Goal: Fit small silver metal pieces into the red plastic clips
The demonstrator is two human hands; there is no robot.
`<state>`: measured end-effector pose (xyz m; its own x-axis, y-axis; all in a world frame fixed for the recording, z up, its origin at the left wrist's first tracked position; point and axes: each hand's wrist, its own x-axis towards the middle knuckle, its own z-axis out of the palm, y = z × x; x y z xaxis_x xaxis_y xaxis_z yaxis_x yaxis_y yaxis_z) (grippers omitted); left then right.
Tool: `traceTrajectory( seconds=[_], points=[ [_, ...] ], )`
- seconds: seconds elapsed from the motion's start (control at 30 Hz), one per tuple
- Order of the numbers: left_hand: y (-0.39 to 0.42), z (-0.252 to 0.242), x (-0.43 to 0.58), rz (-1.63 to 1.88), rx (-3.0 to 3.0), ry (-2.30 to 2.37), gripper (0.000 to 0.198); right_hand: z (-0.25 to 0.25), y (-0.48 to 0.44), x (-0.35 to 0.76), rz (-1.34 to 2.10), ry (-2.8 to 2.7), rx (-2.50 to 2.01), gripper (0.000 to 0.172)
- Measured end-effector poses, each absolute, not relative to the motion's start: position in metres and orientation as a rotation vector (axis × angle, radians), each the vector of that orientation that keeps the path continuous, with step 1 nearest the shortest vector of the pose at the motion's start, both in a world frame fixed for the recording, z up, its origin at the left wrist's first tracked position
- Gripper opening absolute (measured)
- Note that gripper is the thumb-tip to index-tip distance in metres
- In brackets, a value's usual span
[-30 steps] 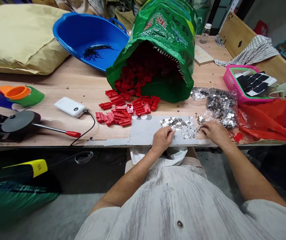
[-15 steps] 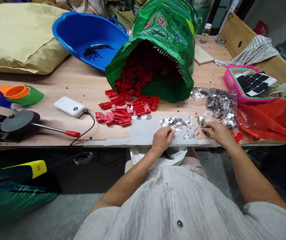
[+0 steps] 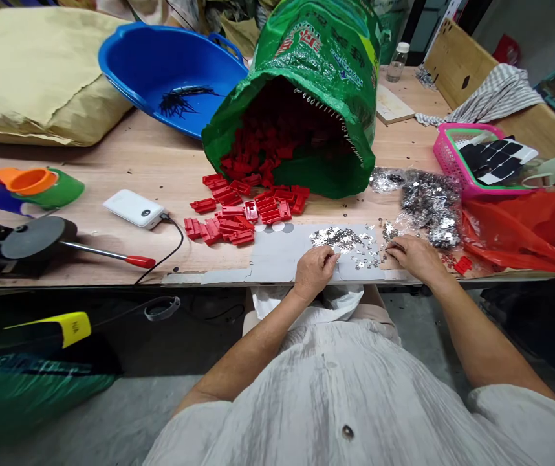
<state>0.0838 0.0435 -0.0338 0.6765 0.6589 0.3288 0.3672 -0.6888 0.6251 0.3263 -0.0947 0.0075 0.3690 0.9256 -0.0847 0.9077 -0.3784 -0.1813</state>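
Note:
Small shiny metal pieces [image 3: 338,239] lie heaped and scattered on a grey sheet [image 3: 277,259] at the table's front edge. My left hand [image 3: 315,266] rests at the near side of this heap, thumb and fingers pinched together; what is between them is too small to make out. To the right, my right hand [image 3: 412,254] is at the sheet's right edge with its fingertips together, beside a smaller cluster of metal pieces [image 3: 390,230]. Whatever its fingertips hold is hidden. Beyond that hand lies a clear plastic bag of metal pieces [image 3: 430,204].
Red plastic parts [image 3: 229,223] spill from a green sack [image 3: 316,77]. A blue basin [image 3: 132,65], a white power bank [image 3: 134,208] with a cable and a hand press lever [image 3: 136,260] stand left. At right are a pink basket [image 3: 452,162] and a red plastic bag [image 3: 524,226].
My right hand has shifted slightly left, from the small metal cluster toward the grey sheet's edge. My left hand stays pinched in nearly the same place.

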Motion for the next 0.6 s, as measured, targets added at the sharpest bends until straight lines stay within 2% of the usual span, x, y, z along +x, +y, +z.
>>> traceTrajectory(
  seconds=[0.2,0.6],
  points=[
    [0.044,-0.034,0.083,0.759,2.364,0.788,0.022,0.013,-0.102,0.321,0.339,-1.743,-2.442,0.02],
    [0.044,-0.036,0.084,0.772,2.358,0.774,0.021,0.008,-0.087,0.306,0.281,-1.698,-2.45,0.019]
  ],
)
